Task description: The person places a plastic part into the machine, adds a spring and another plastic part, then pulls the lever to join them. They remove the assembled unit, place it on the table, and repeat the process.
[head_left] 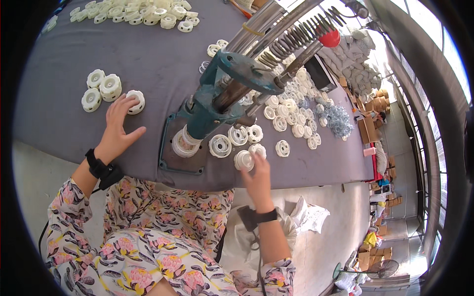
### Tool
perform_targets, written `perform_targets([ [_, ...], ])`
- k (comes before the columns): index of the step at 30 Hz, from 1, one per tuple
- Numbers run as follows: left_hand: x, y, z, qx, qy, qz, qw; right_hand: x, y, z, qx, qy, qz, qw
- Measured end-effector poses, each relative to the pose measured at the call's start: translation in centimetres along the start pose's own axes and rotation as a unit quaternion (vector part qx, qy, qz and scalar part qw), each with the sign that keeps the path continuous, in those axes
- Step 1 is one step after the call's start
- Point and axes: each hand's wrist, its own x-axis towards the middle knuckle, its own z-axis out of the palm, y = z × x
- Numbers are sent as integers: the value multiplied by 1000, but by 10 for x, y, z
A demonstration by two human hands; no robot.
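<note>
A white assembly (182,147) stands under the teal press (210,108) on the tabletop (54,118). Left hand (117,129), ten o'clock of the assembly: fingers at a white cap (137,102), thumb well apart. Right hand (260,182), four o'clock: fingers at a white ring (241,161); whether clamped cannot be told. Step judged: handling parts beside the press. Next move calls for a firm rim grip by the right fingers.

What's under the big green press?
A white round piece, perhaps several stacked, sits under the green press, on its base plate. The press hides the top; what's beneath the piece is covered too.
</note>
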Motion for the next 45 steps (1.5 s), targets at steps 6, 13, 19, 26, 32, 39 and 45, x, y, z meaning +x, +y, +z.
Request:
perform_targets([
  [6,2,-7,8,-40,21,-27,999,8,-9,17,-49,11,-5,999],
  [13,0,-11,3,-78,37,-53,995,42,12,16,-75,47,4,996],
  [19,3,-10,2,-88,42,-56,994,53,2,12,-119,10,50,992],
  [26,22,50,-3,-163,-114,97,975,50,-70,28,517,-93,293,799],
  [32,24,76,34,-309,-233,63,920,65,-100,54,472,-113,241,840],
  [39,30,74,60,-242,-192,108,945,68,-100,54,409,-117,136,895],
  [45,22,55,51,-254,-176,70,949,38,-108,53,362,-28,2,932],
])
